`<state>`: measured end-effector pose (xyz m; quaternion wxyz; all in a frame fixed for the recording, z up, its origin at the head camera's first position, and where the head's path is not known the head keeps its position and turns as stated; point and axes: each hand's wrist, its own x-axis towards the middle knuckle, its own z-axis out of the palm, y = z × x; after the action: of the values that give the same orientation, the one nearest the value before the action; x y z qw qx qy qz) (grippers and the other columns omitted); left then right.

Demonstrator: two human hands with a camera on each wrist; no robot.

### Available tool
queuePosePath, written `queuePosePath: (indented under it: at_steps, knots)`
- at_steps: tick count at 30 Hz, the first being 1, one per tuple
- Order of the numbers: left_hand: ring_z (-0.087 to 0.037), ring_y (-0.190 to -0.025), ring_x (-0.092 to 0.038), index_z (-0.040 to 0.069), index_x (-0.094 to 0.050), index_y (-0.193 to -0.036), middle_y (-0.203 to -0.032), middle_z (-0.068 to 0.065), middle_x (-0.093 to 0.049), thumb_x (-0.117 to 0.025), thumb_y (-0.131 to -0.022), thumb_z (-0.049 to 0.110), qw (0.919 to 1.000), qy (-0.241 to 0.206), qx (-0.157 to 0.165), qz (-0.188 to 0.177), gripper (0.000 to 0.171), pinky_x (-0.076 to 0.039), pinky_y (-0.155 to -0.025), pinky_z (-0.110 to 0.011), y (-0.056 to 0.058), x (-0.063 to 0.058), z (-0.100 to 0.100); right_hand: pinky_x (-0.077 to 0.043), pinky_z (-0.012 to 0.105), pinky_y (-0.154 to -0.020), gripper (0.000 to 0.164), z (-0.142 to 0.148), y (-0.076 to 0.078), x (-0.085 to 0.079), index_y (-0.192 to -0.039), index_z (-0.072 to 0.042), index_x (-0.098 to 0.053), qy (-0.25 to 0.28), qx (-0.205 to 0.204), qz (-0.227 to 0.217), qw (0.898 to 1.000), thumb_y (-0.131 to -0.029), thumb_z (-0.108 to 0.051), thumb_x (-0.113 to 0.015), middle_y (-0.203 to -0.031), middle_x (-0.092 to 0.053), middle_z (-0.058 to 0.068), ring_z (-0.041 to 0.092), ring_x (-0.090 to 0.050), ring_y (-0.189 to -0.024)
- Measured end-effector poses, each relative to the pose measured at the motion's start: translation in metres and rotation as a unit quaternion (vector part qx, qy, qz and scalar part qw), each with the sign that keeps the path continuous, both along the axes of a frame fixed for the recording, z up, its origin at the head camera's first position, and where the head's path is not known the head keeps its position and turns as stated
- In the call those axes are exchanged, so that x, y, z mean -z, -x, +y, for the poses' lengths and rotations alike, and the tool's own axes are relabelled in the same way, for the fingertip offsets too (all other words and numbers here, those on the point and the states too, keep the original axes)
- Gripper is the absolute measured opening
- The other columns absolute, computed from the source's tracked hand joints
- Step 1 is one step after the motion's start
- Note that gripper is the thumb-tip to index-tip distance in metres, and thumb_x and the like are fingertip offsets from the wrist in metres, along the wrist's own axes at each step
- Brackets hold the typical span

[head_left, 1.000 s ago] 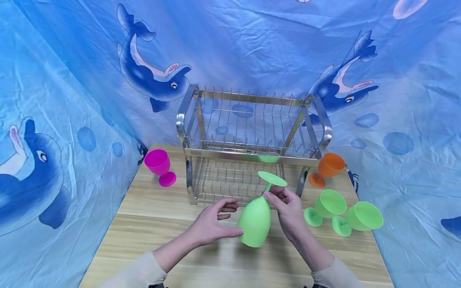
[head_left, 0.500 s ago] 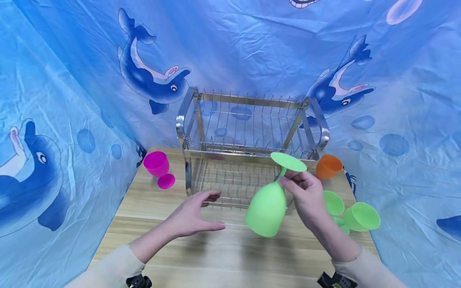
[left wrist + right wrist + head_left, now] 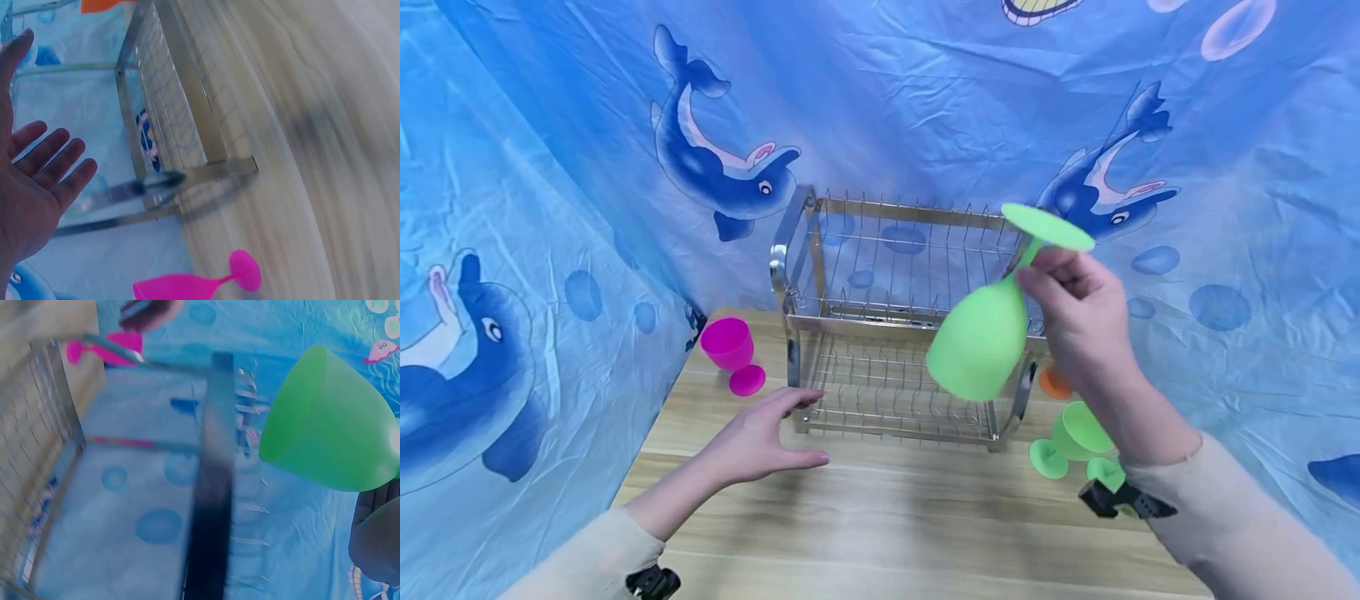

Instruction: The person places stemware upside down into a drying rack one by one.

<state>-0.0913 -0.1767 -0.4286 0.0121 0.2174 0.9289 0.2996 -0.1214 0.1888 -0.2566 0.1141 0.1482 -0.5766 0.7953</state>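
Right hand point(image 3: 1086, 317) has a light green goblet point(image 3: 981, 342), pinched at the stem between thumb and fingers, just under the foot. Goblet is upside down and tilted: foot up above the fingers, bowl hanging down and to the left of that hand, mouth lowest. It's off the table point(image 3: 865, 517), in front of the right part of the two-tier metal rack point(image 3: 850, 327); right wrist view puts the bowl close to the upper-tier wires, can't tell if touching.

Left hand point(image 3: 756, 437) is wide, fingers extended, thumb well apart from them, palm turned toward the rack. It's near the rack's front left corner — fingertips overlap the post in the head view, contact can't be told. Left hand well apart from the right hand and from the held goblet.

Beyond the left hand, a bit to its left: pink goblet point(image 3: 727, 344), upright on the table, mouth up. Below the right hand, beside the rack: orange goblet point(image 3: 1055, 383), mostly hidden by hand and forearm, foot showing. Under the right forearm, a green goblet point(image 3: 1078, 432) stands upright, and next to it a second green goblet point(image 3: 1105, 472), bowl covered by the arm. Behind everything, past both hands — blue curtain point(image 3: 887, 100) with dolphin prints. Both sleeves pale, a black strap piece at each wrist.
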Motion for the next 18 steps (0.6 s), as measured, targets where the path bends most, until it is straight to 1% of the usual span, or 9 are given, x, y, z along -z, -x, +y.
queuePosePath:
  at_steps: [4, 7, 9, 13, 14, 16, 18]
  knots:
    - [-0.015, -0.114, -0.057, 0.027, -0.051, -0.135, -0.128, 0.008, -0.058, -0.072, -0.063, 0.074, 0.9996, -0.001, -0.023, -0.018, 0.088, -0.052, -0.093, -0.038, 0.003, 0.003, -0.009, -0.055, 0.024, -0.083, 0.013, 0.003, 0.023, -0.024, -0.090, 0.003, -0.061, -0.038, 0.050, 0.022, 0.998, -0.083, 0.003, -0.071, -0.088, -0.063, 0.011, 0.020, -0.060, -0.085]
    - [-0.017, -0.114, -0.057, 0.027, -0.051, -0.135, -0.128, 0.007, -0.058, -0.073, -0.064, 0.072, 0.9989, -0.006, -0.036, -0.029, 0.087, -0.052, -0.093, -0.040, 0.005, 0.005, -0.014, -0.054, 0.023, -0.078, 0.018, 0.008, 0.043, -0.034, -0.091, 0.003, -0.063, -0.066, 0.082, 0.040, 0.994, -0.080, -0.001, -0.076, -0.088, -0.065, 0.010, 0.018, -0.059, -0.081]
    - [-0.017, -0.116, -0.056, 0.027, -0.051, -0.135, -0.128, 0.007, -0.057, -0.074, -0.064, 0.071, 0.9988, -0.011, -0.037, -0.031, 0.086, -0.051, -0.094, -0.039, 0.006, 0.006, -0.016, -0.054, 0.023, -0.076, 0.021, 0.011, 0.057, -0.037, -0.092, 0.003, -0.064, -0.083, 0.096, 0.046, 0.991, -0.078, -0.004, -0.078, -0.088, -0.065, 0.009, 0.018, -0.060, -0.080]
    - [-0.017, -0.118, -0.055, 0.027, -0.051, -0.134, -0.129, 0.006, -0.057, -0.074, -0.064, 0.070, 0.9984, -0.015, -0.042, -0.034, 0.086, -0.051, -0.096, -0.039, 0.008, 0.009, -0.021, -0.053, 0.022, -0.076, 0.024, 0.018, 0.083, -0.041, -0.094, 0.000, -0.067, -0.118, 0.117, 0.034, 0.986, -0.076, -0.008, -0.081, -0.090, -0.066, 0.008, 0.017, -0.061, -0.084]
    - [-0.018, -0.118, -0.055, 0.026, -0.051, -0.134, -0.129, 0.006, -0.057, -0.074, -0.064, 0.071, 0.9984, -0.017, -0.043, -0.033, 0.087, -0.050, -0.097, -0.040, 0.009, 0.009, -0.023, -0.053, 0.022, -0.076, 0.024, 0.020, 0.089, -0.041, -0.094, -0.001, -0.067, -0.127, 0.124, 0.030, 0.984, -0.076, -0.009, -0.081, -0.090, -0.066, 0.007, 0.017, -0.061, -0.085]
    - [-0.020, -0.117, -0.056, 0.022, -0.052, -0.134, -0.129, 0.002, -0.058, -0.076, -0.065, 0.066, 0.9984, -0.022, -0.044, -0.029, 0.086, -0.051, -0.096, -0.042, 0.010, 0.011, -0.026, -0.053, 0.020, -0.078, 0.024, 0.023, 0.100, -0.041, -0.094, -0.002, -0.068, -0.144, 0.137, 0.023, 0.980, -0.077, -0.011, -0.081, -0.090, -0.066, 0.006, 0.016, -0.061, -0.088]
    - [-0.021, -0.117, -0.056, 0.019, -0.053, -0.134, -0.129, 0.000, -0.058, -0.078, -0.066, 0.063, 0.9984, -0.027, -0.043, -0.025, 0.086, -0.051, -0.096, -0.042, 0.011, 0.012, -0.030, -0.052, 0.020, -0.079, 0.022, 0.026, 0.110, -0.040, -0.093, -0.004, -0.068, -0.158, 0.149, 0.014, 0.976, -0.078, -0.012, -0.081, -0.091, -0.066, 0.004, 0.015, -0.060, -0.089]
